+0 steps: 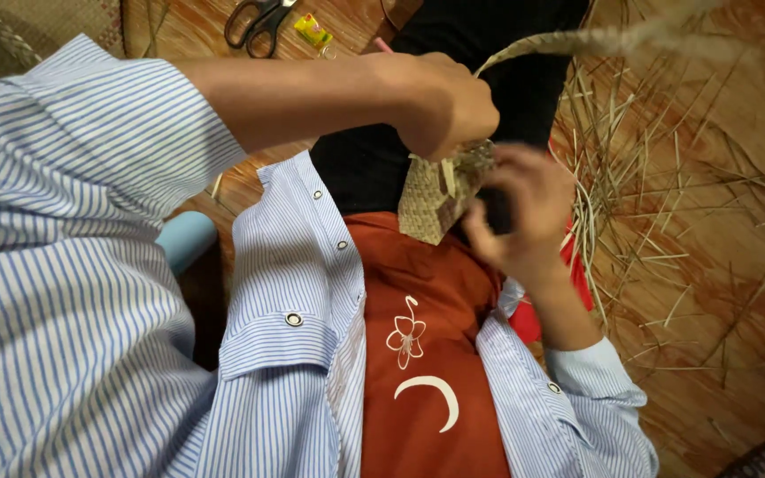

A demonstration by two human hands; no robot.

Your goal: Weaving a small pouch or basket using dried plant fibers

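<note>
A small woven straw box point(431, 202) hangs in front of my chest, above my lap. My left hand point(449, 104) is closed around a long dried leaf strip point(577, 42) that runs up and to the right from the box's top edge. My right hand point(524, 212) cups the box from the right side, fingers curled against it. The far side of the box is hidden by both hands.
Loose dried straw strips point(657, 204) lie scattered over the wooden floor point(737, 292) at right. Black-handled scissors point(257, 21) and a small yellow object point(313, 31) lie on the floor at top. A woven mat point(37, 22) sits top left.
</note>
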